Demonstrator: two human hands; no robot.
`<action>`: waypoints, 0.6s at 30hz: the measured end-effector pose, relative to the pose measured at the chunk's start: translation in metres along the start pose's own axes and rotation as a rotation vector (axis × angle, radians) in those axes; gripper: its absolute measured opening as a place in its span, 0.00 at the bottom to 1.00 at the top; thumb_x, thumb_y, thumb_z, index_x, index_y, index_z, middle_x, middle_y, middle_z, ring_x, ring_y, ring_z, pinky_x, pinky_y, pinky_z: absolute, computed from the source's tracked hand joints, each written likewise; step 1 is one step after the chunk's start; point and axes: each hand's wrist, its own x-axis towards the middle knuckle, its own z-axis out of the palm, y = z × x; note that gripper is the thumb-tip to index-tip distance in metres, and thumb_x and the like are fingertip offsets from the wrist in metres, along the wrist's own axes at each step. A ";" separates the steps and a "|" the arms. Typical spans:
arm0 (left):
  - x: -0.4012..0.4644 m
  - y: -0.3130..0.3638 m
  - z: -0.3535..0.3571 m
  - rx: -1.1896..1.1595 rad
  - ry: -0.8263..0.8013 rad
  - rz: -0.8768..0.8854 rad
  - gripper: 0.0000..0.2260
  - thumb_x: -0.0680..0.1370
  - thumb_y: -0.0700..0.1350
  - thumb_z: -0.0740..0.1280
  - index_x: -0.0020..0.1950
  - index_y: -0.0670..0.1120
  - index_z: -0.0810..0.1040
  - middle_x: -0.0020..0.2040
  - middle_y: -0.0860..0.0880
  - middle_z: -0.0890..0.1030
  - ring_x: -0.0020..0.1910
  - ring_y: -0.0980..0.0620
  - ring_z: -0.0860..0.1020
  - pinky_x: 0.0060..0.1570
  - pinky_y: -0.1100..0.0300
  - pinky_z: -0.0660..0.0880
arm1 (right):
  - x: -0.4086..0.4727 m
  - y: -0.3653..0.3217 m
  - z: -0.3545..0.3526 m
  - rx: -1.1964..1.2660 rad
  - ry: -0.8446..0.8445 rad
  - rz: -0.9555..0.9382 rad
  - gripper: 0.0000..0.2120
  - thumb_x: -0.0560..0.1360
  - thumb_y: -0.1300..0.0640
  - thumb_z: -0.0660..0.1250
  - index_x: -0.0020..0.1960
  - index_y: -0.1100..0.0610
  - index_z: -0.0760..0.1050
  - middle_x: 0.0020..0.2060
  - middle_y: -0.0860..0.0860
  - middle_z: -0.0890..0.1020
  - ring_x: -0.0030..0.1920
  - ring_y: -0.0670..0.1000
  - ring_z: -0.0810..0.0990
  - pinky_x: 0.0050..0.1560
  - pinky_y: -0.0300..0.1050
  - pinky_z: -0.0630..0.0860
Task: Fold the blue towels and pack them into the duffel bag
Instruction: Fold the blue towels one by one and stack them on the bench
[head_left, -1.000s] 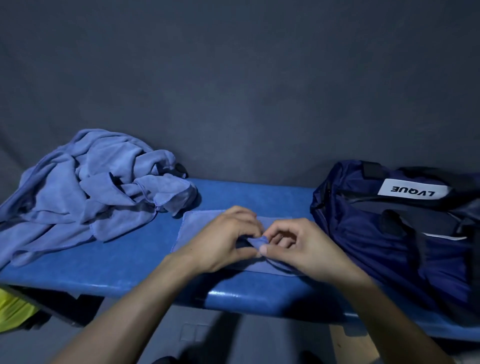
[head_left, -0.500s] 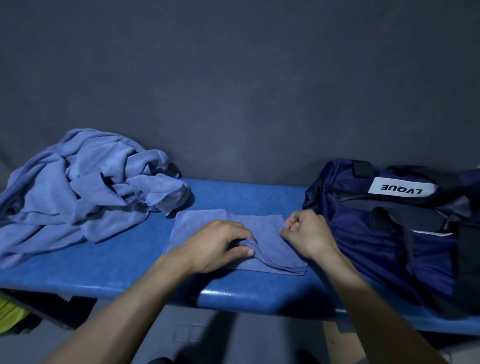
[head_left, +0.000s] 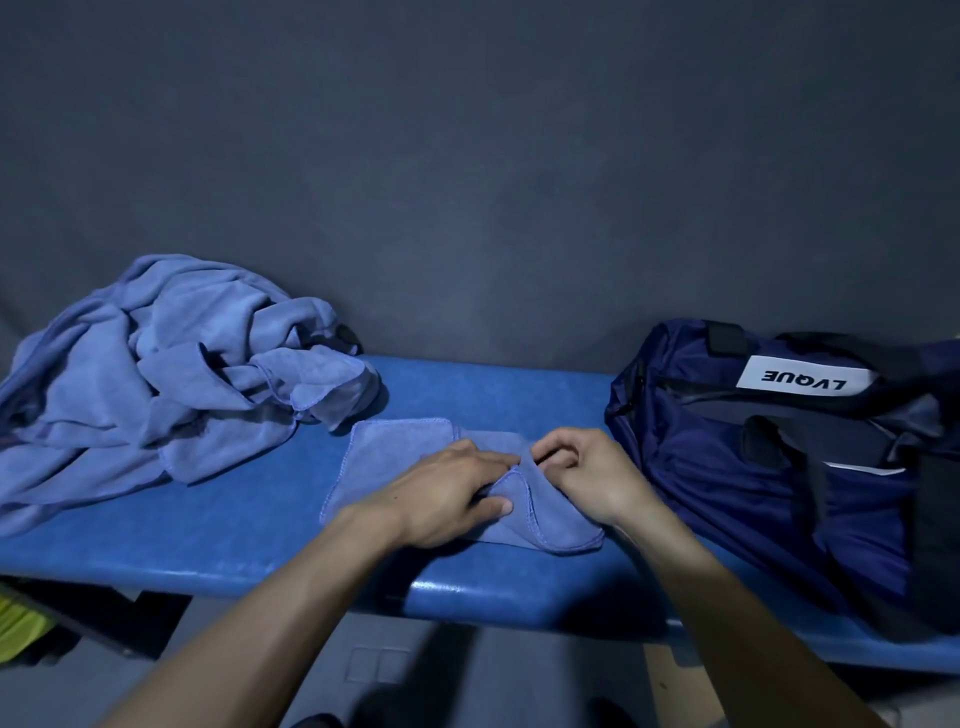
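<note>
A small blue towel (head_left: 395, 457) lies partly folded on the blue bench (head_left: 218, 540), in the middle. My left hand (head_left: 447, 499) rests on the towel, with its thumb and fingers pinching a raised fold. Just right of that fold, my right hand (head_left: 587, 478) has its fingers curled into the cloth on the towel's right part. A heap of crumpled blue towels (head_left: 156, 379) sits at the bench's left end. The navy duffel bag (head_left: 779, 457) with a white label stands at the right end, a little right of my right hand.
A dark grey wall runs behind the bench. Something yellow-green (head_left: 21, 629) shows below the bench at the left edge. The floor lies beneath the bench's front edge.
My right hand has come back left from the towel's right edge toward my left hand. A fold of cloth now rises between the two hands.
</note>
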 end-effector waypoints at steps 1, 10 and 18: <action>0.001 0.001 0.000 -0.007 -0.008 -0.002 0.11 0.80 0.54 0.62 0.49 0.48 0.76 0.48 0.55 0.79 0.49 0.52 0.71 0.56 0.47 0.71 | 0.000 0.001 0.001 -0.039 0.027 -0.010 0.12 0.73 0.64 0.64 0.45 0.50 0.83 0.32 0.48 0.83 0.31 0.47 0.76 0.36 0.42 0.71; 0.006 -0.003 -0.001 -0.068 0.002 0.016 0.09 0.79 0.53 0.65 0.41 0.50 0.72 0.35 0.58 0.72 0.40 0.54 0.69 0.48 0.48 0.72 | 0.007 -0.007 0.012 -0.227 0.115 -0.025 0.06 0.73 0.55 0.70 0.44 0.45 0.75 0.38 0.46 0.84 0.42 0.50 0.83 0.45 0.50 0.82; 0.006 -0.007 0.002 -0.060 -0.024 -0.012 0.09 0.79 0.55 0.64 0.42 0.53 0.71 0.36 0.59 0.71 0.45 0.53 0.69 0.51 0.50 0.71 | 0.006 -0.002 0.014 -0.239 0.144 -0.133 0.08 0.71 0.58 0.69 0.44 0.44 0.79 0.35 0.41 0.83 0.38 0.46 0.82 0.42 0.51 0.82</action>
